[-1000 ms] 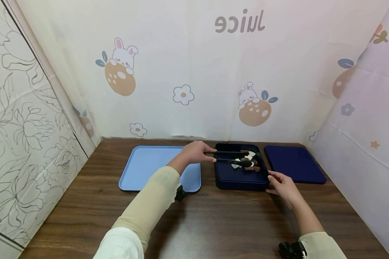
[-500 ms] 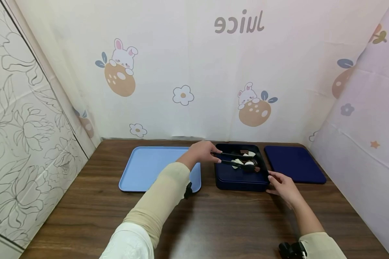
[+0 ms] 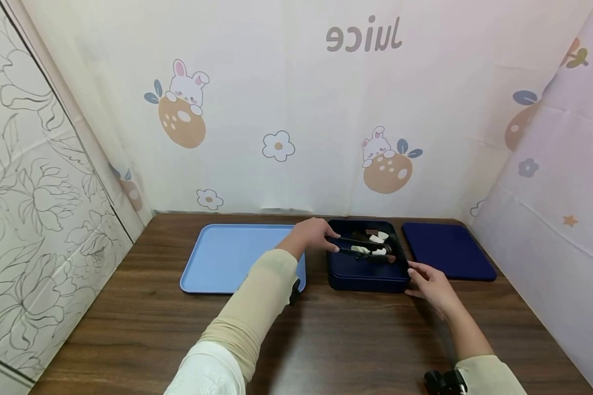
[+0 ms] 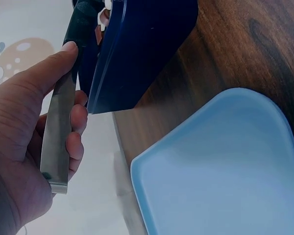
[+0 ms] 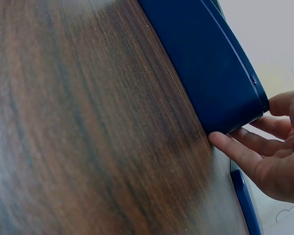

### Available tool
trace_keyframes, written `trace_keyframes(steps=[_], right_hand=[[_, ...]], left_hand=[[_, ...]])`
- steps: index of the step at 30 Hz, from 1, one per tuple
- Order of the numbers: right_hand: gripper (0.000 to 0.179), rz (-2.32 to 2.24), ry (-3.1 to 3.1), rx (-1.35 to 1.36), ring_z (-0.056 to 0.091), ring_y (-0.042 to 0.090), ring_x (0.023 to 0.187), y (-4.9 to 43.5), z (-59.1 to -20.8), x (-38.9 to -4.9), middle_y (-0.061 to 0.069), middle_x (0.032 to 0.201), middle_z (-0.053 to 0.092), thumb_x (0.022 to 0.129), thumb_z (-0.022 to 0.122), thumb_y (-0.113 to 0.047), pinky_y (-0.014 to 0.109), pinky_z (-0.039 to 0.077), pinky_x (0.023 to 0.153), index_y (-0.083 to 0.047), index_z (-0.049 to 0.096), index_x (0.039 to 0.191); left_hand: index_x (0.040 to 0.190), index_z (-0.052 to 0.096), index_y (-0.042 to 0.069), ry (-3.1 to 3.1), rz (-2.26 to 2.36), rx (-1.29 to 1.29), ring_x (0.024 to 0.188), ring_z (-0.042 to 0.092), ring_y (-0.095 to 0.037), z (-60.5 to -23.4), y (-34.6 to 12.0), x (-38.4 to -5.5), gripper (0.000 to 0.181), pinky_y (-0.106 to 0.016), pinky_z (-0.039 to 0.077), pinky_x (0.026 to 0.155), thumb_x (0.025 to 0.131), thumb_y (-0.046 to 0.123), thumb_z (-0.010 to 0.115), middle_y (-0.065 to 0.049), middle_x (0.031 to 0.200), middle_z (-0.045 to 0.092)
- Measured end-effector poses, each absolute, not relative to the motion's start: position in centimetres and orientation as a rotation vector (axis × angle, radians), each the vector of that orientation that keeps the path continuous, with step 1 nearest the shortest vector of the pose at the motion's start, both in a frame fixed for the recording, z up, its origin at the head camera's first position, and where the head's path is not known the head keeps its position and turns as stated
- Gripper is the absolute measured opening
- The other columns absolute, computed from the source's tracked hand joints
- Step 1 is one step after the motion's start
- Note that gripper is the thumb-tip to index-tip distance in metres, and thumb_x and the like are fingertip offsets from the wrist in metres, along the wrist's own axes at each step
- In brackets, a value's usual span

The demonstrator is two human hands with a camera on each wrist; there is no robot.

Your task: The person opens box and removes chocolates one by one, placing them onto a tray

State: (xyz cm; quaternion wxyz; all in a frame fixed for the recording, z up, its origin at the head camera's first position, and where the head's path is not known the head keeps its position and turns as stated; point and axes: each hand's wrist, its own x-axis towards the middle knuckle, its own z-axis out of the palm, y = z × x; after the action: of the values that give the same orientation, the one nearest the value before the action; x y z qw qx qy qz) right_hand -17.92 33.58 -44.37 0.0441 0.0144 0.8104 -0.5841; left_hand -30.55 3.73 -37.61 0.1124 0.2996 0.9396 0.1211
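My left hand [image 3: 313, 236] holds a pair of tongs [image 4: 60, 122], metal at the handle and black toward the tips, thumb on one arm and fingers on the other. The black tips reach down into a dark navy box [image 3: 365, 284], among small white pieces [image 3: 377, 239], pale green ones [image 3: 359, 249] and brown ones [image 3: 391, 258] at the box's back right; I cannot tell whether a piece sits between the tips. At the box's front right corner, my right hand [image 3: 435, 288] holds the outer wall, with fingertips at the rim and near the base.
Left of the box lies a light blue tray [image 3: 237, 258], partly behind my left arm. A flat navy panel [image 3: 447, 251], like a lid, lies close to the box's right side. All rest on a dark wooden table [image 3: 356, 340] with a patterned cloth [image 3: 316, 99] behind.
My left hand and the tongs have moved to the right and slightly toward me inside the box, uncovering more white pieces. My right hand has stayed at the box's corner.
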Motion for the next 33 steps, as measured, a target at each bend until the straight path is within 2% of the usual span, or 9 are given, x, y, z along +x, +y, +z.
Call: trace_keyframes(steps=[7, 15, 28, 33], right_hand=[[0.053, -1.783, 2.477, 0.048, 0.032, 0.045, 0.132, 33.59, -44.34, -17.91, 0.037, 0.146, 0.028, 0.107, 0.039, -0.018, 0.037, 0.054, 0.084, 0.013, 0.025, 0.148], [0.053, -1.787, 2.479, 0.042, 0.033, 0.046, 0.132, 33.59, -44.42, -17.92, 0.038, 0.146, 0.029, 0.107, 0.039, -0.018, 0.037, 0.054, 0.083, 0.014, 0.025, 0.147], [0.054, -1.798, 2.451, 0.044, 0.029, 0.048, 0.134, 33.63, -44.48, -18.00, 0.037, 0.147, 0.026, 0.107, 0.038, -0.019, 0.037, 0.054, 0.084, 0.013, 0.023, 0.148], [0.054, -1.794, 2.456, 0.040, 0.029, 0.048, 0.134, 33.65, -44.49, -17.98, 0.037, 0.147, 0.025, 0.107, 0.038, -0.019, 0.038, 0.054, 0.084, 0.013, 0.023, 0.148]], left_hand=[[0.128, 0.065, 0.035, 2.762, 0.374, 0.859, 0.112, 0.059, -0.012, -37.86, 3.89, -30.35, 0.043, -0.030, 0.049, 0.084, 0.088, 0.049, 0.069, 0.011, 0.132, 0.060], [0.125, 0.068, 0.034, 2.752, 0.411, 0.853, 0.115, 0.058, -0.012, -38.44, 4.15, -30.25, 0.041, -0.032, 0.049, 0.090, 0.086, 0.047, 0.071, 0.011, 0.130, 0.062], [0.124, 0.069, 0.034, 2.764, 0.355, 0.880, 0.109, 0.060, -0.011, -38.35, 4.58, -30.18, 0.038, -0.028, 0.050, 0.079, 0.087, 0.046, 0.071, 0.010, 0.131, 0.061], [0.124, 0.068, 0.035, 2.776, 0.340, 0.890, 0.098, 0.062, -0.008, -38.35, 4.58, -30.10, 0.038, -0.026, 0.047, 0.069, 0.087, 0.045, 0.071, 0.011, 0.131, 0.061]])
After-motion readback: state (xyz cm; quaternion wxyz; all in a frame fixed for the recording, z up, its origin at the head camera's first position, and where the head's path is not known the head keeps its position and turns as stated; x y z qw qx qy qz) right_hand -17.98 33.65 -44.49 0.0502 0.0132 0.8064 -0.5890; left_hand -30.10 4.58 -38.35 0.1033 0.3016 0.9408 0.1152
